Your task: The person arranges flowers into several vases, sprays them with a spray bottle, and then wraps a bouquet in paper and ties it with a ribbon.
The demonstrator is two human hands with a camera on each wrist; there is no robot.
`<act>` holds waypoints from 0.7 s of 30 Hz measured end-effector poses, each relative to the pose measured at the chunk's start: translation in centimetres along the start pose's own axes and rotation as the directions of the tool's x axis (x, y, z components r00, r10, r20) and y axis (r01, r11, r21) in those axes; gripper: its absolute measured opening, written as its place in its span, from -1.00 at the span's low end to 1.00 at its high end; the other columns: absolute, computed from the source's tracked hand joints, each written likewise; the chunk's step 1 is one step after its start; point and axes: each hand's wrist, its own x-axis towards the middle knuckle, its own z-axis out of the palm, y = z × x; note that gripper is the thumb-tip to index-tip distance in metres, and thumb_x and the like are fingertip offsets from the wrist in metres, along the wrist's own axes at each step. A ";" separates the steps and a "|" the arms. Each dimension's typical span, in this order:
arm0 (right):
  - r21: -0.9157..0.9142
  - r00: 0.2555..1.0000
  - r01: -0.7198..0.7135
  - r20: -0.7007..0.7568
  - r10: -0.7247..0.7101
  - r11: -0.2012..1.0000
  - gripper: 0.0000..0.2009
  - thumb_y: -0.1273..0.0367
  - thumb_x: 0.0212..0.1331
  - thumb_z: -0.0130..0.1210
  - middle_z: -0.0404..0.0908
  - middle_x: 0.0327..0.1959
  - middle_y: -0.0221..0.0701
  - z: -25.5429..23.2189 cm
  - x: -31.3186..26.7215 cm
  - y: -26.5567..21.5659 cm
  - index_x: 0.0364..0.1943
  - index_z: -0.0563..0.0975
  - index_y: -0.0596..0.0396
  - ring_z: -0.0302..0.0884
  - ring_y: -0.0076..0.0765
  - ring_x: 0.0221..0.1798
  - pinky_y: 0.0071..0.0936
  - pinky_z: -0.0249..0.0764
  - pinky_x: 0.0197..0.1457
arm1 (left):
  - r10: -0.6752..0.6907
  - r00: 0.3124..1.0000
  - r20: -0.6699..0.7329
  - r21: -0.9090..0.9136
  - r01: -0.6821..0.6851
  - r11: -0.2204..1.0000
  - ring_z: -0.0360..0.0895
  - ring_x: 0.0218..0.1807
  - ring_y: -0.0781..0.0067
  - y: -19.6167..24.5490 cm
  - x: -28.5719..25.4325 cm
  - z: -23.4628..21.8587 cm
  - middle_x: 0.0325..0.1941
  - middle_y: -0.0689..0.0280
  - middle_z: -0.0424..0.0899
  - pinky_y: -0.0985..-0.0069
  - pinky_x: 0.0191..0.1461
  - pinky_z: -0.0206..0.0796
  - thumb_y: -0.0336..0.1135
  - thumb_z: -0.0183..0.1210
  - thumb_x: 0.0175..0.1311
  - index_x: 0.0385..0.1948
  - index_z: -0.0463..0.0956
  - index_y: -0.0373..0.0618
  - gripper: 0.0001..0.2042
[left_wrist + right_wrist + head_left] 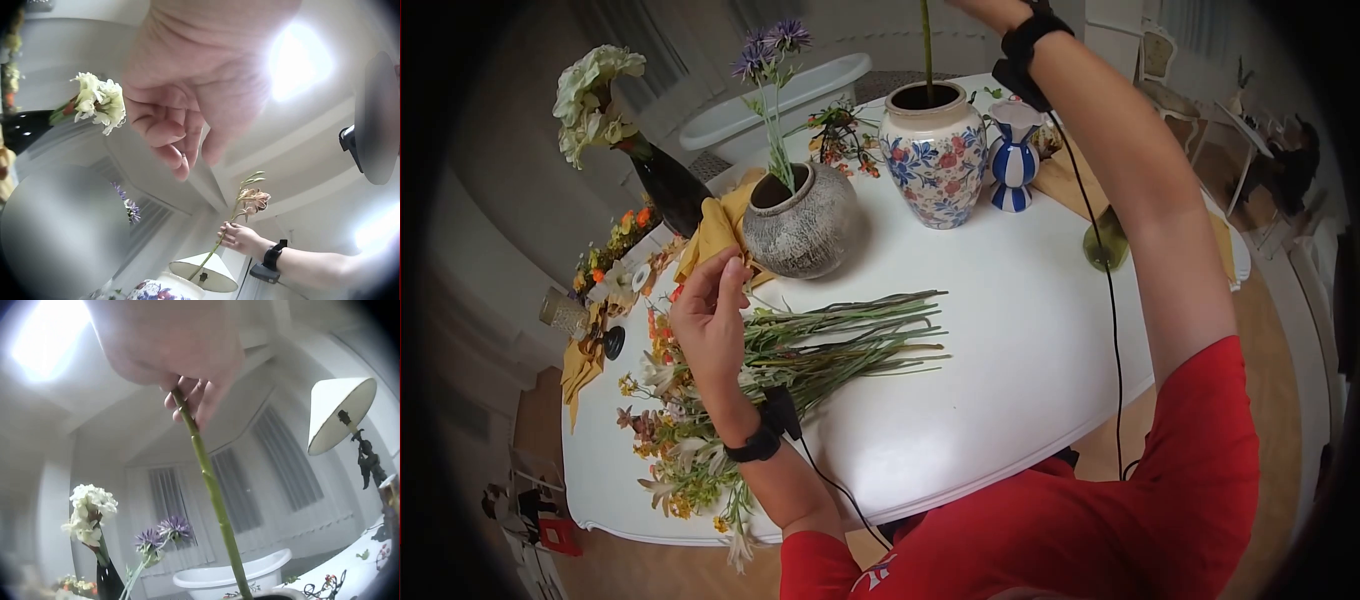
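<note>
High over the floral vase (935,160), my right hand (181,356) holds a thick green stem (215,494), whose lower end stands inside the vase mouth. In the left wrist view that stem carries a pinkish flower (255,201) above the right hand (240,239). My left hand (712,330) hovers over the cut flower stems (850,340), near the grey round vase (805,225). Its fingers (165,134) are loosely bent and hold nothing. Purple flowers (770,50) stand in the grey vase.
A black vase (670,185) with white flowers leans at the left. Beside the floral vase stand a blue-striped vase (1014,165) and a green glass piece (1106,243). Yellow cloth (715,235) lies by the grey vase. A black cable (1116,330) hangs from the right wrist.
</note>
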 end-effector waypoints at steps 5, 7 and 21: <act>-0.344 0.999 0.036 0.039 -0.024 0.938 -0.71 0.25 0.42 0.18 0.77 -0.24 -0.40 2.5 -3.7 5.7 0.02 0.62 0.18 0.78 -0.45 -0.24 -0.45 0.66 -0.15 | -0.013 1.000 0.011 0.053 0.012 0.999 0.46 -0.39 0.75 0.3 0.0 0.2 -0.27 0.37 0.75 0.72 -0.30 0.32 -0.30 0.27 0.46 0.03 0.67 -0.31 -0.73; -0.291 0.998 -0.044 0.030 0.055 0.956 -0.74 0.27 0.34 0.23 0.77 -0.32 -0.39 2.8 -6.1 5.6 -0.04 0.63 0.15 0.78 -0.43 -0.32 -0.42 0.62 -0.18 | 0.000 1.000 0.012 0.063 -0.001 0.998 0.46 -0.39 0.76 0.0 0.0 0.3 -0.29 0.40 0.74 0.72 -0.31 0.31 -0.29 0.28 0.46 0.03 0.68 -0.29 -0.73; -0.669 0.955 -0.200 0.030 0.295 0.716 -0.60 0.03 0.13 0.37 0.81 -0.17 -0.22 3.1 -9.3 8.1 -0.10 0.78 0.02 0.76 -0.04 -0.06 -0.20 0.60 0.07 | 0.008 0.999 0.047 0.142 -0.014 0.990 0.43 -0.38 0.80 0.0 -0.2 0.4 -0.37 0.51 0.64 0.73 -0.33 0.22 -0.31 0.30 0.42 0.02 0.69 -0.25 -0.74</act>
